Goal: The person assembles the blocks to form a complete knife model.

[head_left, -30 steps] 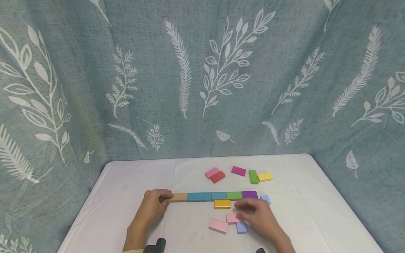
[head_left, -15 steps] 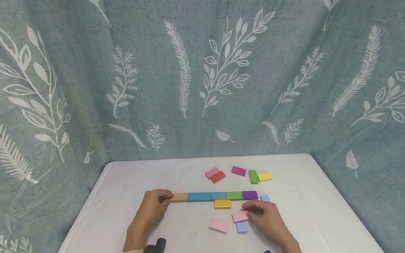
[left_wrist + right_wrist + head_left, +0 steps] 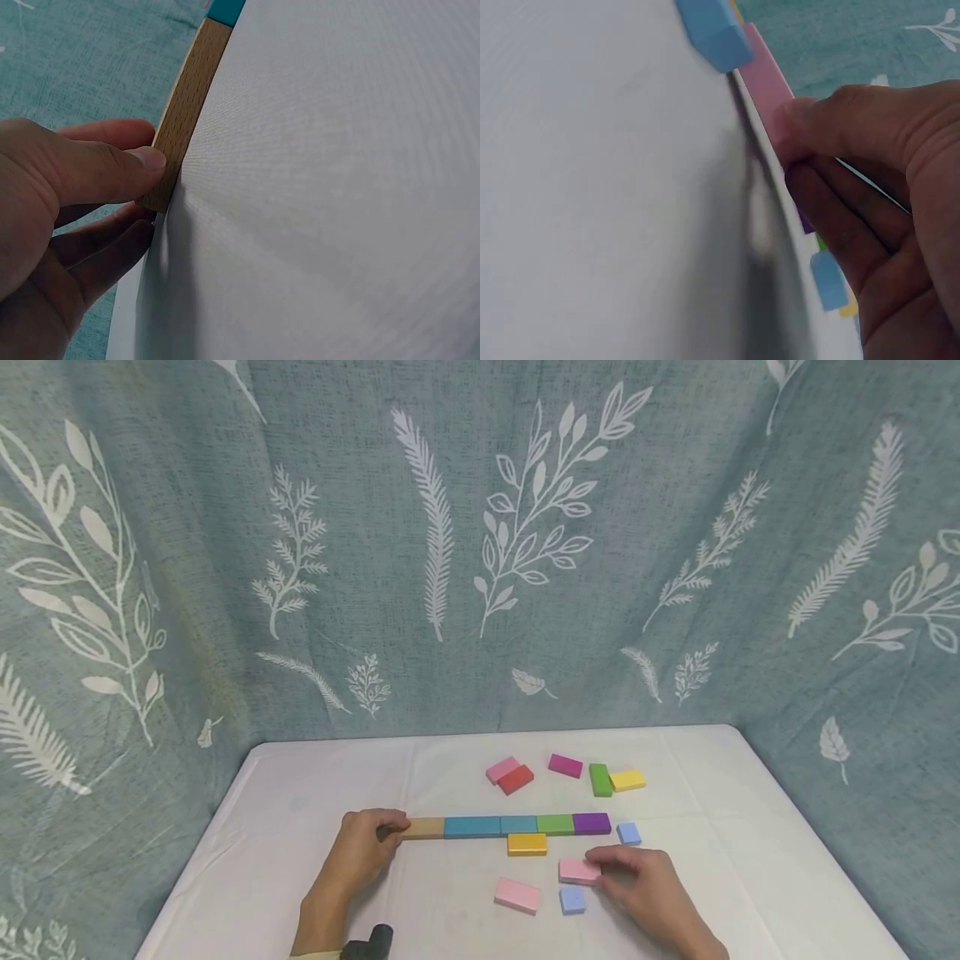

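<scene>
My left hand (image 3: pixel 363 853) pinches a natural-wood block (image 3: pixel 426 829) at the left end of a straight row. Along that row, end to end, run a long teal block (image 3: pixel 472 827), a shorter teal block (image 3: pixel 519 826), a green block (image 3: pixel 555 825) and a purple block (image 3: pixel 592 823). In the right wrist view, thumb and fingers of my right hand (image 3: pixel 870 172) pinch a pink block (image 3: pixel 769 86) by one end. That block lies in front of the row's right part, just behind a small light blue block (image 3: pixel 572 900).
A yellow-orange block (image 3: pixel 527 844) sits against the row's front. Another pink block (image 3: pixel 517 895) lies nearer me, and a second light blue block (image 3: pixel 629 833) is right of the row. Behind are red (image 3: pixel 516 779), pink (image 3: pixel 502 769), magenta (image 3: pixel 566 766), green (image 3: pixel 601 780) and yellow (image 3: pixel 627 780) blocks.
My right hand has shifted right and slightly nearer me, and the pink block in it has slid right and turned to lie nearly straight. My left hand stays on the wooden block.
</scene>
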The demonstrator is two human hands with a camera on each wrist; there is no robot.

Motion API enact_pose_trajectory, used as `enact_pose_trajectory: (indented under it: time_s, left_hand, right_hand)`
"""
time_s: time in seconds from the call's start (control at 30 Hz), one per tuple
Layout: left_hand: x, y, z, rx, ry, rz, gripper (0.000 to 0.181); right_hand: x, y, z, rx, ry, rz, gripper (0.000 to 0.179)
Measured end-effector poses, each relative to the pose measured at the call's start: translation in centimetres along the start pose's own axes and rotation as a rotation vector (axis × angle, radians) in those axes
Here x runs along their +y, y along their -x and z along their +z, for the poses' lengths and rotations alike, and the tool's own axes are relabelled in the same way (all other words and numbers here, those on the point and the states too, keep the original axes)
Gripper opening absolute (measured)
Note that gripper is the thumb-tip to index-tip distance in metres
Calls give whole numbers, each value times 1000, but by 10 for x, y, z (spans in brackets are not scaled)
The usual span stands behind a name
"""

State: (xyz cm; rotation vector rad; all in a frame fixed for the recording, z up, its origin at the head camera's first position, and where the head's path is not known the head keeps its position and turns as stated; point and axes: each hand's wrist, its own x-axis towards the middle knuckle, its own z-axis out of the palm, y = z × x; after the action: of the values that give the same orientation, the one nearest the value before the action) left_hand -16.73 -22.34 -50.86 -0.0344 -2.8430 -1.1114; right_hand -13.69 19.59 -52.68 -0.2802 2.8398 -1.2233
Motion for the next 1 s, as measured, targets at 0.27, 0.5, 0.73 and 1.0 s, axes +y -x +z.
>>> enact_pose_trajectory:
  time_s: [0.27,0.5,0.73,1.0]
  left_hand:
    - [0,1,-1,-2,-4,-9,24]
    - [0,-1,1,7,-1,0,24]
    - [1,0,1,18,-7,-5,24]
    - [0,0,0,6,-3,-10,23]
  right_hand:
    - [-17,-16,7,-33,-59,-87,31]
    - [-40,-36,26,-97,-93,-192,29]
    - [-60,-54,45,-156,-46,-273,27]
    - [-74,-67,62,-216,-12,-315,27]
